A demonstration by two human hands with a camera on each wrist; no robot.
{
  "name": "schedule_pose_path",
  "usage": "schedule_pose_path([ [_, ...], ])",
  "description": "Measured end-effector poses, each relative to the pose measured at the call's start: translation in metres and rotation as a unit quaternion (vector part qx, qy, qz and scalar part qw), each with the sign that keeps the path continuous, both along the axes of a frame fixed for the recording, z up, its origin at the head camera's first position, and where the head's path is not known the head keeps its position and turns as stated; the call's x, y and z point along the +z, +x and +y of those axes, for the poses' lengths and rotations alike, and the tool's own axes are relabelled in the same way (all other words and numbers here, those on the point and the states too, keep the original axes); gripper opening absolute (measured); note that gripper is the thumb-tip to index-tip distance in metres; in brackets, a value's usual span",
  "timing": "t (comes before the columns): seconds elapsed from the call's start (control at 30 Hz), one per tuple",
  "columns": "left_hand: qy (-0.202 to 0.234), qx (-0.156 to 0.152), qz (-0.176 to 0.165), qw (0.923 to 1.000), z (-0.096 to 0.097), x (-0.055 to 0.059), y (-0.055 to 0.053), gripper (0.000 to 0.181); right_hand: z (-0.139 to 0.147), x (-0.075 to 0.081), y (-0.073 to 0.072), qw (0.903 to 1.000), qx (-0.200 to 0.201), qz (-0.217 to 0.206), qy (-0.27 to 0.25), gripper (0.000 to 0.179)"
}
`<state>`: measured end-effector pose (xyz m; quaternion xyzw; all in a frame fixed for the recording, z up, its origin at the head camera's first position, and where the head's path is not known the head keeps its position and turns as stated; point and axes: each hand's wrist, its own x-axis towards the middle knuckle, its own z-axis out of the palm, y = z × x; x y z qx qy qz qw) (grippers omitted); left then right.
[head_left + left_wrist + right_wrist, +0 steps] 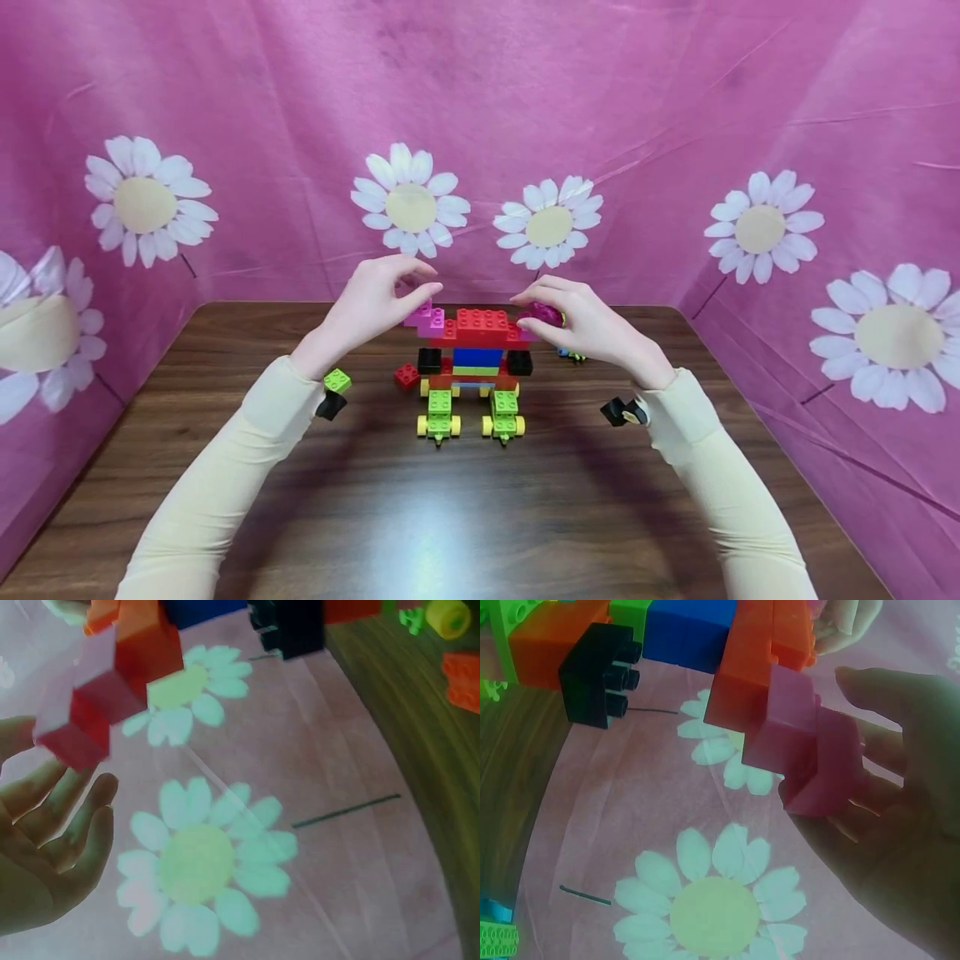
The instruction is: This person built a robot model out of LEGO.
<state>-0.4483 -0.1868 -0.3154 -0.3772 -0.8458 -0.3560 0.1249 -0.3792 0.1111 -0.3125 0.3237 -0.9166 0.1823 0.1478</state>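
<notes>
A figure of toy building blocks (pixel 480 321) stands at the table's middle, with a red top, a blue middle, black side blocks and green feet. Stepped pink blocks (pixel 432 322) form its arm on the left, and a matching pink block (pixel 836 761) ends the arm on the right. My left hand (pixel 371 300) hovers by the left pink blocks, thumb and fingers apart, gripping nothing. My right hand (pixel 592 321) curls round the outer right pink block, fingers behind it in the right wrist view. The exact contact there is partly hidden.
A loose red block (pixel 407 376) lies left of the figure on the wooden table (pixel 480 500). A green block (pixel 337 381) sits beyond the left sleeve. Small blue and green pieces (pixel 572 354) lie behind the right hand. A pink flowered cloth (pixel 480 83) hangs behind the table.
</notes>
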Motion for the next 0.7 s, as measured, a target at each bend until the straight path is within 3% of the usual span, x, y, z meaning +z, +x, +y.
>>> schedule_pose_path([
  [0.37, 0.007, 0.051, -0.069, 0.9963, -0.024, -0.029, -0.015, 0.029, -0.004, -0.004, -0.004, 0.9999, 0.01, -0.013, -0.004, 0.029],
  [0.53, -0.028, 0.044, -0.069, 0.9962, -0.028, -0.049, -0.021, 0.029, -0.006, -0.008, -0.006, 0.9998, 0.02, -0.007, -0.005, 0.026],
  [0.7, -0.081, 0.021, -0.074, 0.9937, -0.032, -0.08, -0.025, 0.029, -0.008, -0.009, -0.006, 0.9997, 0.022, -0.012, -0.006, 0.027],
])
